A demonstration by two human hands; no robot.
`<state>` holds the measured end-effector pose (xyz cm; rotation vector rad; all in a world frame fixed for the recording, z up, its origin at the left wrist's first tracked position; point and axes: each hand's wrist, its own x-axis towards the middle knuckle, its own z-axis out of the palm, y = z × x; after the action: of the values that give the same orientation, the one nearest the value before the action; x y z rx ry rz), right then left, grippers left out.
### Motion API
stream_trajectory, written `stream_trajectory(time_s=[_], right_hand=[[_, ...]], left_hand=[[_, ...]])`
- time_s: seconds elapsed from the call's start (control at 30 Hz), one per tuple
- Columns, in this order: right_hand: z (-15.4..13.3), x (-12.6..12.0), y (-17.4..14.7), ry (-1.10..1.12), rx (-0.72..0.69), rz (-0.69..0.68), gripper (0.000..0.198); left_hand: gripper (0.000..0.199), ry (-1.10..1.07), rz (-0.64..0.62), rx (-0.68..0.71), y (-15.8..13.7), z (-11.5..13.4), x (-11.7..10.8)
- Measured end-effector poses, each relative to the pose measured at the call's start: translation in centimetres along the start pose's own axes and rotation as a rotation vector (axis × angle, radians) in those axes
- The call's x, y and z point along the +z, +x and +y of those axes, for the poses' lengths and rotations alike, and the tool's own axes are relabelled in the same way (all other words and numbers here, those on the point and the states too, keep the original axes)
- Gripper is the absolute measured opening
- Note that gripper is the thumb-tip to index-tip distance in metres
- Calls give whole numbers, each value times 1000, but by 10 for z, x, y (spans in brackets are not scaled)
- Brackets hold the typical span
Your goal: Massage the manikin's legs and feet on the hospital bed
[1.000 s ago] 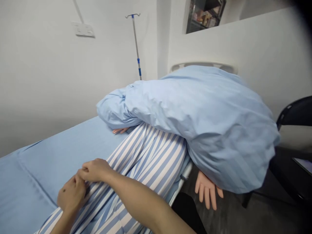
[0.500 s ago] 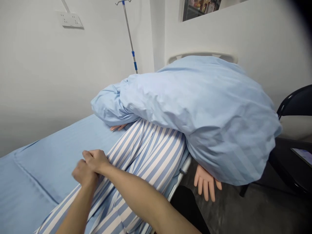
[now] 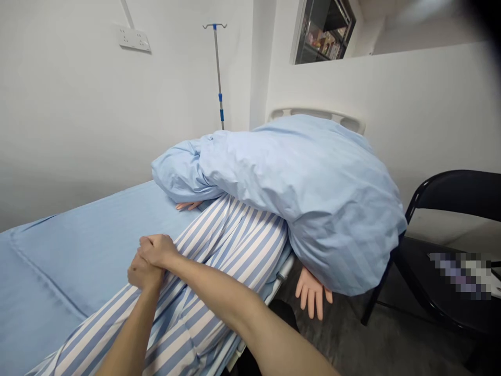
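My left hand (image 3: 144,272) and my right hand (image 3: 159,250) are clasped together over the far leg of the blue-and-white striped trousers (image 3: 250,250). The right one lies on top, its fingers curled round the left. My left hand is closed as well; what may be inside it is hidden. The trousers are on a figure lying on the bed, apparently a mannequin with smooth plastic-looking hands. One mannequin hand (image 3: 311,293) hangs over the near bed edge, and the other (image 3: 189,206) pokes out at the far side. A light blue quilt (image 3: 313,177) covers its upper body.
The bed's blue sheet (image 3: 97,230) stretches to the left along the wall. An IV pole (image 3: 218,68) stands behind, near the headboard (image 3: 352,123). At the right is a black folding chair (image 3: 462,193) with a blurred-out item on its seat. A wall socket (image 3: 133,39) is upper left.
The view has tilted up and swung slightly, showing more of the chair and window. My hands stay clasped over the striped leg, with the right hand's fingers drawn more closely over the left.
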<state>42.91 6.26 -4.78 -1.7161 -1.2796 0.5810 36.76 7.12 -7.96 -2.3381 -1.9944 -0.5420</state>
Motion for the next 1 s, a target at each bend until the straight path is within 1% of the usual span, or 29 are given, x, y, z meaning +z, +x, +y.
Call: stream_trajectory(time_s=[0.07,0.1,0.17,0.27,0.33,0.4,0.53,0.67,0.77,0.83,0.87,0.93,1.0], right_hand=[[-8,-16,5,-257,-142,-65,31],[-11,-24,7,-343,-197,-87,31],[-12,-36,12,-418,-255,-77,32],[-1,-39,12,-410,-218,-19,34],[11,-33,9,-377,-191,-21,34],[22,-24,8,-335,-196,-40,33],[29,-15,11,-281,-196,-33,35],[29,-14,11,-287,-186,-1,35],[28,-15,9,-270,-204,39,35],[29,-16,9,-225,-214,76,37],[29,-17,10,-187,-218,92,38],[30,-17,12,-93,-211,112,40],[31,-18,15,4,-178,123,41]], left_hand=[[36,-59,-54,-64,-2,2,-2],[37,-79,-73,-106,-3,4,-3],[35,-119,-77,-165,-5,8,-5],[45,-195,-29,-201,-6,12,-7],[50,-240,-4,-211,-5,13,-7],[52,-260,9,-218,-4,12,-3],[52,-243,26,-219,-1,8,6],[47,-217,-24,-197,1,4,3],[42,-261,-101,-70,10,1,-11],[39,-378,-112,-31,21,3,-26],[37,-464,-96,-52,27,7,-33],[34,-674,-28,-157,36,18,-47],[27,-889,30,-234,42,34,-53]])
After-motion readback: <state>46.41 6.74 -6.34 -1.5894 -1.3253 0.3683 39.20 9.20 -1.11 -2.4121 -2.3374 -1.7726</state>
